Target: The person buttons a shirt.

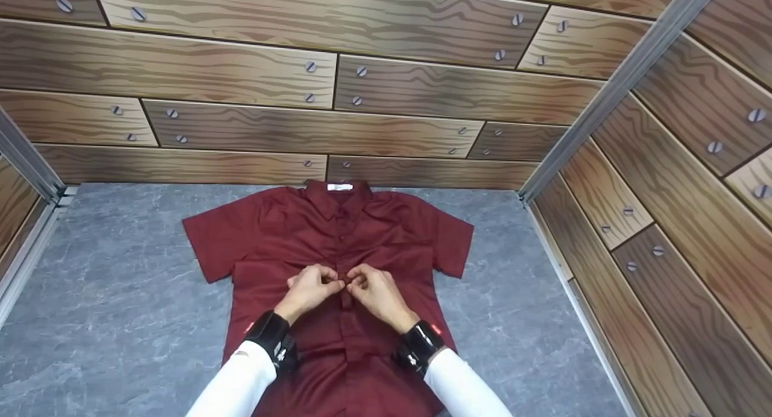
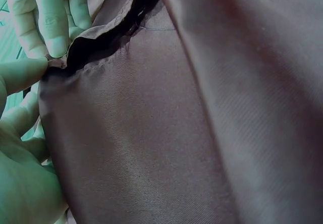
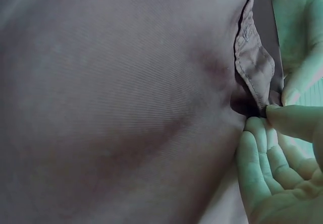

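Note:
A dark red short-sleeved shirt (image 1: 265, 296) lies front up on the grey surface, its collar (image 1: 319, 203) at the far end. At mid-chest, my left hand (image 1: 310, 289) and right hand (image 1: 379, 293) meet over the front placket (image 1: 345, 338). Thumb and fingers of each pinch the placket's edge, tips almost touching. In the left wrist view the left hand (image 2: 25, 168) holds the fabric where a fold gapes open. The right wrist view has the right hand (image 3: 287, 173) pinching the stitched strip (image 3: 255, 65). Any button between the fingertips is hidden.
Wood-patterned panels (image 1: 241, 73) stand behind and at both sides, joined by metal corner rails (image 1: 603, 97). The grey tabletop (image 1: 132, 272) extends left and right of the shirt. A white label (image 1: 339, 187) shows inside the collar. Both wrists wear black bands (image 1: 422, 341).

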### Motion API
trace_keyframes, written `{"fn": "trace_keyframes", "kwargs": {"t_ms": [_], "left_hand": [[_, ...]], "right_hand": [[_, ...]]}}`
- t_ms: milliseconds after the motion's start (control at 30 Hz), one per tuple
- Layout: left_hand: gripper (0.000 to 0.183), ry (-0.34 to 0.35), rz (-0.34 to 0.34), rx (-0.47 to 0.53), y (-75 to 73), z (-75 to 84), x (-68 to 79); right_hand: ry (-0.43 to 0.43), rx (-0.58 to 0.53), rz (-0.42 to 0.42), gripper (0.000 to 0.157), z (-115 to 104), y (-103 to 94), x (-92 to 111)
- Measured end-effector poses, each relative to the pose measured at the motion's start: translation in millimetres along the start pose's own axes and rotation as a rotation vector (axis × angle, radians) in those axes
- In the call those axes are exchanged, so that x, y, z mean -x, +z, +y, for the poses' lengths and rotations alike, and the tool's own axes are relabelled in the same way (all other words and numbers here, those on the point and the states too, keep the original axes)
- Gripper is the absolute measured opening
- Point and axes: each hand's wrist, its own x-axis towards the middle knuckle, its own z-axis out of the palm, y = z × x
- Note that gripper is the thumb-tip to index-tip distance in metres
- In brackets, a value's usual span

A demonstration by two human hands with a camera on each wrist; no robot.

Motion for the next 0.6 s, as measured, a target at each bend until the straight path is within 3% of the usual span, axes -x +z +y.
{"fn": "trace_keyframes", "kwargs": {"t_ms": [367,600], "left_hand": [[0.014,0.023,0.013,-0.009,0.1,-0.7,2.6],[0.014,0.033,-0.018,0.005,-1.8,-2.3,2.5]], "right_hand": [[0.1,-0.064,-0.045,0.009,-0.8,-2.9,-2.6],[0.124,-0.08,-0.046,0.004,-3.9,-4.6,-4.6]]}}
